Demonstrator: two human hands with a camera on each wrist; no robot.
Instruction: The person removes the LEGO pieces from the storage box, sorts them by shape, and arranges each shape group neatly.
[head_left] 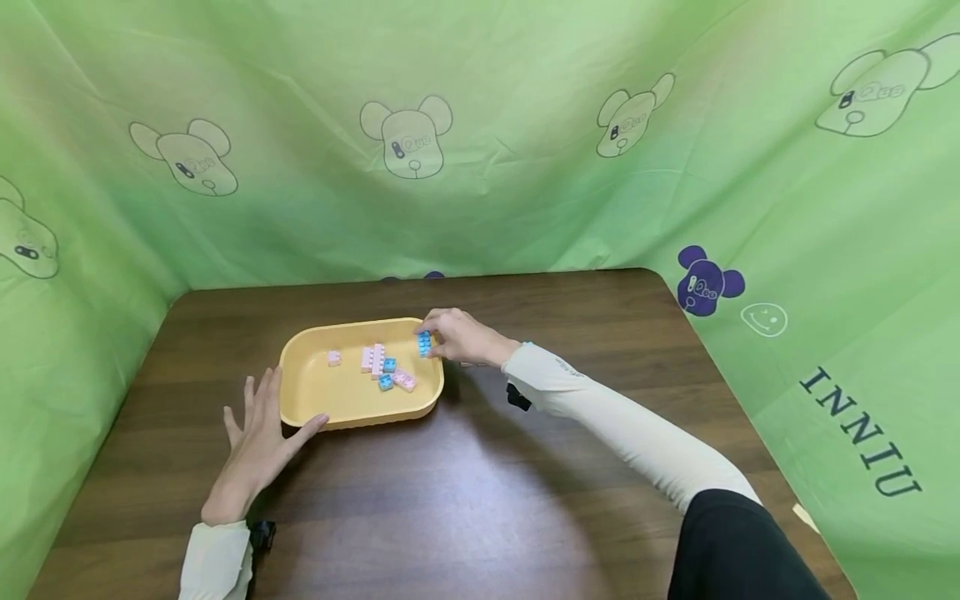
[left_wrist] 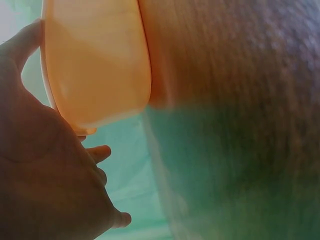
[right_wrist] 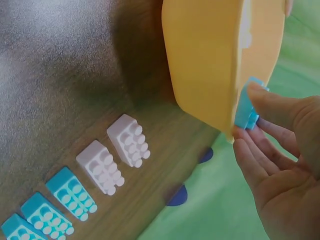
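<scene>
A yellow tray sits on the table with several loose building blocks in it. My right hand is over the tray's right end and pinches a blue building block between thumb and fingers, just inside the rim. My left hand rests against the tray's left end, fingers straight and spread, thumb at the near rim. Inside the tray lie a small pink block at the left, pink blocks near the middle, small blue blocks and another pink block.
Beside the tray, a row of blocks stands on the table in the right wrist view: pale pink blocks and blue blocks. My right arm mostly hides that row in the head view. A green printed cloth hangs around the wooden table.
</scene>
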